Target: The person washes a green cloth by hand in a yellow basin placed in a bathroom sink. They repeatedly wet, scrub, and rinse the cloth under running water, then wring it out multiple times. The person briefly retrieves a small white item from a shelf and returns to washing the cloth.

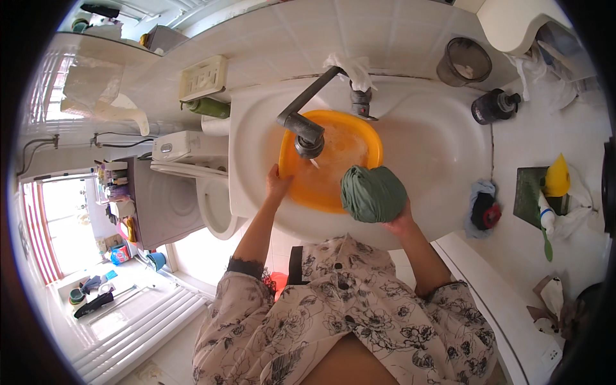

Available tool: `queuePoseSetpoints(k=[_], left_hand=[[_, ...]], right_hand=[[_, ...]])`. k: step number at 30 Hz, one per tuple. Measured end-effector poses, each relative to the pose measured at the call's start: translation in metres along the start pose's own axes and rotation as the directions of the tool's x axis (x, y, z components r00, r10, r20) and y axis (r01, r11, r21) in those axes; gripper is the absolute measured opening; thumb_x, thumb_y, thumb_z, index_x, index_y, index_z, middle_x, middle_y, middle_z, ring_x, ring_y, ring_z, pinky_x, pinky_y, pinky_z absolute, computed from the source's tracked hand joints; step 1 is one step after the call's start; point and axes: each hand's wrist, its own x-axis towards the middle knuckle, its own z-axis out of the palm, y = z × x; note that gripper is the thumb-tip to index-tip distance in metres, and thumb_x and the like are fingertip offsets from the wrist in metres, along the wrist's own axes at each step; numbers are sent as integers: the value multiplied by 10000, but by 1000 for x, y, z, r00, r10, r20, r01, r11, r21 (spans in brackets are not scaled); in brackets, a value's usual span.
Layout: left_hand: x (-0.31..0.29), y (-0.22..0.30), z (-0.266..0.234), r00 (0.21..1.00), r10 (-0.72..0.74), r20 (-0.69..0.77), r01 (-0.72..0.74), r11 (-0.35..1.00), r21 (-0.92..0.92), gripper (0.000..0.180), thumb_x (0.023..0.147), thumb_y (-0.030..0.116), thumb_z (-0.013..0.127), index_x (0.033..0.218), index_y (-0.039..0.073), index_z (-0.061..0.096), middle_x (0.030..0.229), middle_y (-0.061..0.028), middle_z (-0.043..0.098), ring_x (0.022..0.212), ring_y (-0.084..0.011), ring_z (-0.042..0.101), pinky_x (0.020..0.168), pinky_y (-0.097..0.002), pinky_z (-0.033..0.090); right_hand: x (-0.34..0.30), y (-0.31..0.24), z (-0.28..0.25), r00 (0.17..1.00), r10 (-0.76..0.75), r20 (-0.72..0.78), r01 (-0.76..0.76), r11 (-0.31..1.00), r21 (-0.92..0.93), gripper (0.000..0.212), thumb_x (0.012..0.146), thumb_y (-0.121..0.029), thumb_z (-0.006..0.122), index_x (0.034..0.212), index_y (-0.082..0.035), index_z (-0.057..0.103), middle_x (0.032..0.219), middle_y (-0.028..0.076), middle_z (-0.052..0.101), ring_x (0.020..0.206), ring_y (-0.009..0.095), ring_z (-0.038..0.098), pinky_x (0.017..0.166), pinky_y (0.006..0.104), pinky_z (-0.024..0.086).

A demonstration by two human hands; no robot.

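A yellow-orange plastic basin [376,138] sits in the white sink, with foamy water inside. My left hand [278,185] is closed on the basin's left rim, its fingers partly hidden by the edge. Over the basin's right front edge, my right hand [402,220] holds a bunched green cloth [373,194] from below and the right; most of its fingers are hidden under the cloth. The dark faucet [301,126] reaches over the basin, and a thin stream of water runs from its head.
The sink [436,147] extends right of the basin. Behind it stand a faucet handle [361,102] and a dark translucent tub [464,62]. A black bottle [495,106] is at the right corner. A green bottle [206,108], toilet [218,202] and washing machine [165,202] lie left.
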Motion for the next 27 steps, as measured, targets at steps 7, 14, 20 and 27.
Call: queuePoseSetpoints(k=[7,14,20,27], left_hand=[[-25,37,-40,993,91,-71,-97,992,-84,140,628,-3,524,766,10,510,655,-32,514,615,-101,459,565,-247,391],[-47,101,-59,991,99,-85,-92,992,84,106,631,23,534,725,-7,496,629,-33,489,596,-105,438,548,-251,377],[-47,127,-70,968,191,-164,-205,976,-73,143,647,54,530,753,-43,525,772,-119,567,1032,-183,525,860,-274,391],[-43,164,-92,942,302,-147,-284,950,132,141,684,122,518,711,-9,472,830,-171,573,1207,-282,415,963,-321,294]], right_hand=[[-8,15,29,996,86,-24,-88,994,-71,471,898,-368,359,1235,-52,452,1249,123,484,1107,276,507,939,440,418],[11,25,35,984,176,-16,-176,984,23,443,884,-349,391,1209,-61,478,1205,114,523,1048,275,553,889,423,467],[23,43,27,950,310,40,-312,948,64,454,889,-365,373,1219,-73,479,1210,106,521,1064,263,546,866,426,481],[41,69,20,844,528,96,-535,842,75,451,873,-413,403,1158,-82,518,1142,87,569,985,240,594,733,414,543]])
